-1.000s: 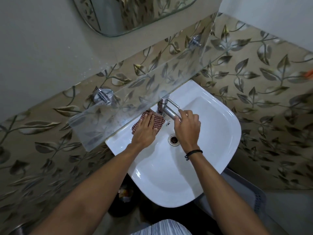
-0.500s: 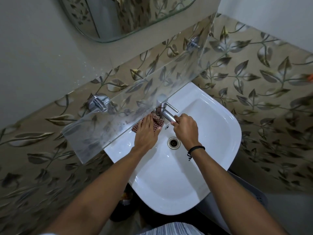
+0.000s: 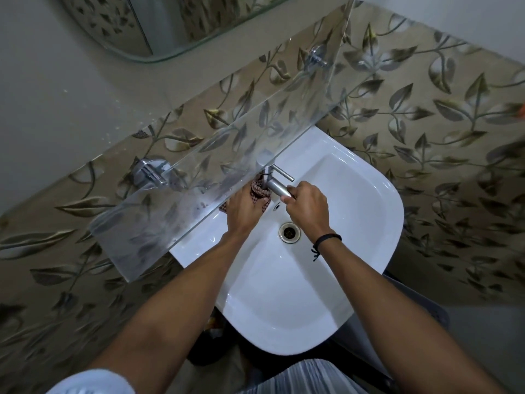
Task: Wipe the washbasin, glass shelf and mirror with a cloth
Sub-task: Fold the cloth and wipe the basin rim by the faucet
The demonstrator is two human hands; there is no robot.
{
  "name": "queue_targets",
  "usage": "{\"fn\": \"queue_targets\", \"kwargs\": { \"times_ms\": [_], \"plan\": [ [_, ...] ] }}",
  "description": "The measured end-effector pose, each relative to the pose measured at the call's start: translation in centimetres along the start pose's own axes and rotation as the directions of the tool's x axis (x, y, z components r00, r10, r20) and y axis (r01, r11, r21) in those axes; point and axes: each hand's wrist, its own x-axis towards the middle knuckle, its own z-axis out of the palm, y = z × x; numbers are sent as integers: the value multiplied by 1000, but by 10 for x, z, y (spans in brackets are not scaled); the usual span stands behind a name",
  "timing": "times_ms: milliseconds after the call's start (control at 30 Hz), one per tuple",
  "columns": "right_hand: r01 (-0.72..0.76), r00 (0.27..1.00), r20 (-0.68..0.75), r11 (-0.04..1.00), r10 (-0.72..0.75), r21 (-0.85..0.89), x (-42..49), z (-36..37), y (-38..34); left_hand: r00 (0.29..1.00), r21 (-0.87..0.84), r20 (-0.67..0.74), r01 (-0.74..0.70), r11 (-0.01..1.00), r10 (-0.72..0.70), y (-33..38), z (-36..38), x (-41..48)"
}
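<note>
A white washbasin hangs on the leaf-patterned wall, with a steel tap at its back rim. My left hand presses a red checked cloth against the rim at the tap's base, partly under the glass shelf. My right hand is closed around the tap's spout. The mirror is on the wall above the shelf, cut off by the frame's top edge.
The drain lies in the bowl between my wrists. Chrome brackets hold the shelf to the wall. A dark bin stands on the floor to the right, under the basin.
My left hand has pushed the cloth further back and right, bunching it against the tap's base. My right hand keeps hold of the spout.
</note>
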Motion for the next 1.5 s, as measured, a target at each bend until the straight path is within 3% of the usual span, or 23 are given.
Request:
{"fn": "queue_targets", "kwargs": {
  "times_ms": [133,467,667,833,967,1067,1200,1500],
  "plan": [
    [-6,1000,-1,1000,6,23,1,1,1,998,13,-16,64,998,-64,5,-1,1],
    [7,1000,4,998,-7,63,-1,-2,-1,997,181,-69,47,982,-35,-15,19,-10],
    [-13,999,35,999,11,49,4,-3,-4,930,197,-287,290,937,-228,24,59,-10],
    [-11,999,41,999,10,31,5,-4,-5,904,205,-266,391,897,-333,34,56,-8],
    [10,998,61,1000,-11,20,7,-6,-4,982,234,-35,190,954,-187,5,28,-13],
    [5,998,67,999,-7,39,7,-6,-4,995,265,99,-49,963,23,-28,3,-21],
    [2,999,52,998,-5,64,5,-5,-6,934,248,212,-337,908,289,-59,-6,-29],
    [2,999,45,997,-6,74,6,-2,-5,759,292,359,-644,707,543,-62,-9,-18]
  ]
}}
